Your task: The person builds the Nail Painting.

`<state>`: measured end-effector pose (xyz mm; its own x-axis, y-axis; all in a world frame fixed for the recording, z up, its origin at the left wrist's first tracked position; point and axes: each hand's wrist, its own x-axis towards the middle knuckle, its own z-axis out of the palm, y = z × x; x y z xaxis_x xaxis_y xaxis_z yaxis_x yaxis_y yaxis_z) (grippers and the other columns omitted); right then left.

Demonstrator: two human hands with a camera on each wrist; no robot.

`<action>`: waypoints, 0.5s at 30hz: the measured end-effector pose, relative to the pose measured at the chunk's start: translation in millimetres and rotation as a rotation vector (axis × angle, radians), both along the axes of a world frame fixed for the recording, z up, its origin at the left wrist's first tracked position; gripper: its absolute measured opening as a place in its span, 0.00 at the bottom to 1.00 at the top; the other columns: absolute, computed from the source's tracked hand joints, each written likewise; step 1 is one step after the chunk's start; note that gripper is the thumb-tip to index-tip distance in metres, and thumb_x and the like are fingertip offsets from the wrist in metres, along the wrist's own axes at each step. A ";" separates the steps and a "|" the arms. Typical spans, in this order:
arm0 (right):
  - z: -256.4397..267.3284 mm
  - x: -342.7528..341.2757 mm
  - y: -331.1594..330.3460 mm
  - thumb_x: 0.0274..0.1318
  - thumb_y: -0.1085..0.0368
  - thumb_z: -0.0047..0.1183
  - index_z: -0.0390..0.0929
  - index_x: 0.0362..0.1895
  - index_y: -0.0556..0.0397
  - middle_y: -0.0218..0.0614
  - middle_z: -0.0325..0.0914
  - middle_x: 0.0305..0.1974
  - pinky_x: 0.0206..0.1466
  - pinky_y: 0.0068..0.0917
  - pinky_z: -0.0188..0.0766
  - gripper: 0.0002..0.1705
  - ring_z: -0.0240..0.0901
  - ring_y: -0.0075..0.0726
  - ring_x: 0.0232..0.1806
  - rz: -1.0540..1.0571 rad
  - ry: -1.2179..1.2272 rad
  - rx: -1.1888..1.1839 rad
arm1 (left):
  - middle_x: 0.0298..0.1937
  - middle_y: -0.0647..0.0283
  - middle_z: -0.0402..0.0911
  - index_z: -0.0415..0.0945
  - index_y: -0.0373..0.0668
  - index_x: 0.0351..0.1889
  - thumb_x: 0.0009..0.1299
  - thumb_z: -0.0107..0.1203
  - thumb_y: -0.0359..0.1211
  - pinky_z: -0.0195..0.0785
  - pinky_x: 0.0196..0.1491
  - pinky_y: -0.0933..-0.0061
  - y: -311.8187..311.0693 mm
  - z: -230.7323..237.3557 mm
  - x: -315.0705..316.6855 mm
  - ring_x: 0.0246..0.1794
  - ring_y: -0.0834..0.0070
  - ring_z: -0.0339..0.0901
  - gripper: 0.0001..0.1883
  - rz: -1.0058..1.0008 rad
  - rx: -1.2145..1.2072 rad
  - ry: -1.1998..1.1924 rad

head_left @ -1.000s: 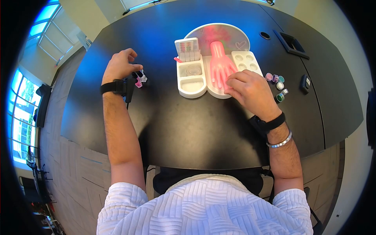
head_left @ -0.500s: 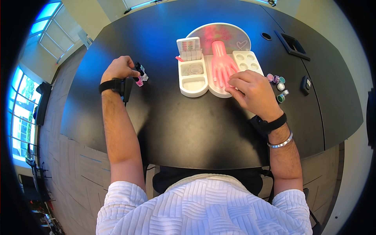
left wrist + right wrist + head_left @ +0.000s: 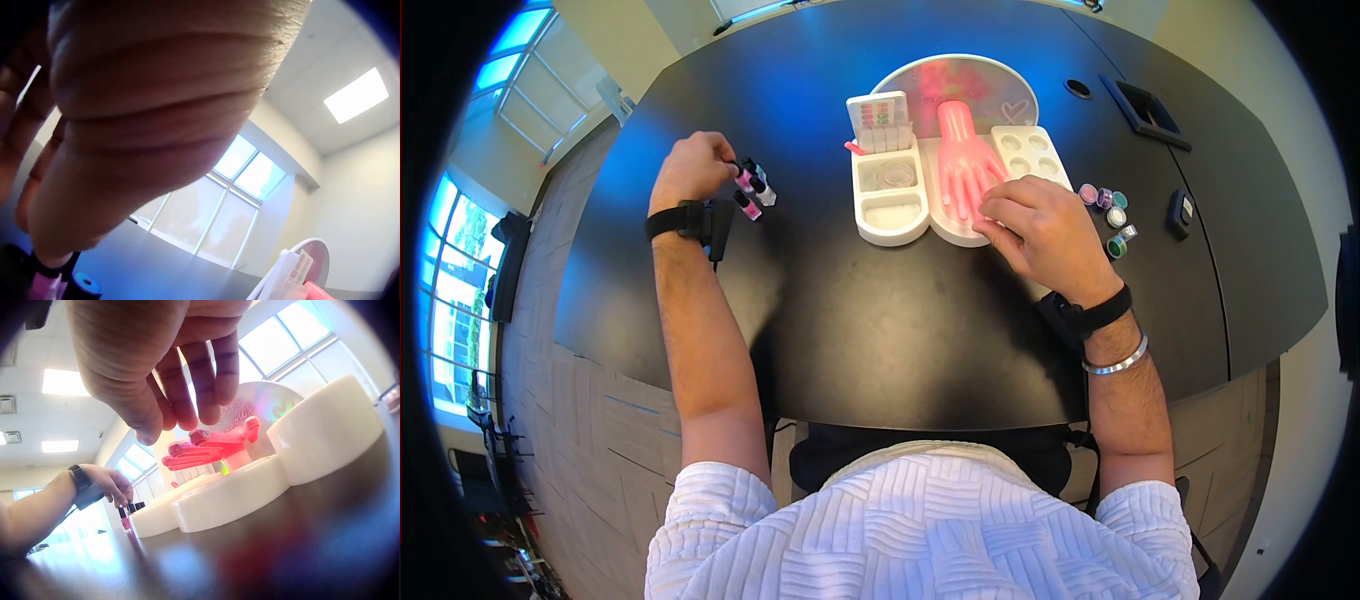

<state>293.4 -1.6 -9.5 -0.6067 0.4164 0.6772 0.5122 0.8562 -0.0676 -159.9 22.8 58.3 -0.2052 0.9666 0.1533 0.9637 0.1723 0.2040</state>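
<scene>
At the left of the table my left hand (image 3: 692, 168) pinches the black cap of a pink nail polish bottle (image 3: 47, 286) between thumb and fingers. Close by stand another pink nail polish bottle (image 3: 747, 206) and a pale one (image 3: 763, 192), both black-capped. My right hand (image 3: 1040, 222) hovers with loosely bent fingers over the fingertips of a pink model hand (image 3: 968, 165), holding nothing. That model hand lies palm down on a white manicure station (image 3: 890, 240). From the right wrist view, my right fingers (image 3: 203, 394) hang just above the model's nails.
Several small glitter jars (image 3: 1116, 217) sit right of the station. Farther right are a small black device (image 3: 1180, 215) and a black-framed table opening (image 3: 1145, 112). A nail display card (image 3: 880, 115) and a round mirror (image 3: 990, 85) rise from the station's back.
My left hand has shifted slightly left and away from me, uncovering the bottles beside it. The right hand stays over the model hand's fingertips.
</scene>
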 end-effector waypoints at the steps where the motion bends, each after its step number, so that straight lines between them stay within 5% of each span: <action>1: -0.2 0.0 0.6 0.61 0.63 0.71 0.86 0.34 0.52 0.32 0.86 0.38 0.43 0.42 0.81 0.08 0.84 0.46 0.39 0.001 0.000 0.005 | 0.35 0.60 0.90 0.88 0.39 0.44 0.65 0.73 0.31 0.79 0.43 0.64 -2.0 2.9 0.4 0.38 0.69 0.88 0.11 0.012 0.092 0.035; 8: -0.6 -0.3 -0.2 0.61 0.63 0.71 0.86 0.34 0.53 0.33 0.86 0.38 0.42 0.43 0.81 0.08 0.84 0.46 0.39 0.005 0.000 -0.006 | 0.39 0.60 0.91 0.87 0.38 0.47 0.71 0.70 0.29 0.80 0.47 0.64 -20.2 32.3 39.7 0.41 0.69 0.89 0.10 -0.147 0.296 -0.053; 10: -0.1 -0.8 -0.4 0.61 0.63 0.71 0.86 0.34 0.53 0.32 0.86 0.38 0.42 0.42 0.81 0.08 0.84 0.46 0.39 0.007 0.002 0.001 | 0.39 0.60 0.91 0.86 0.37 0.47 0.72 0.69 0.28 0.79 0.46 0.67 -18.3 31.3 52.1 0.39 0.70 0.88 0.08 -0.387 0.283 -0.236; 15: 0.7 -1.4 -0.8 0.62 0.63 0.70 0.87 0.35 0.52 0.32 0.87 0.38 0.44 0.42 0.81 0.07 0.85 0.46 0.40 0.012 0.008 -0.002 | 0.38 0.59 0.91 0.86 0.35 0.47 0.73 0.68 0.27 0.79 0.43 0.67 -19.9 23.2 114.8 0.36 0.70 0.88 0.08 -0.691 0.131 -0.190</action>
<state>292.0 -2.5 -8.8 -0.6067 0.4102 0.6809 0.5010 0.8624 -0.0732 -45.1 2.8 81.5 0.4112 0.8610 0.2995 0.7892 -0.5006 0.3557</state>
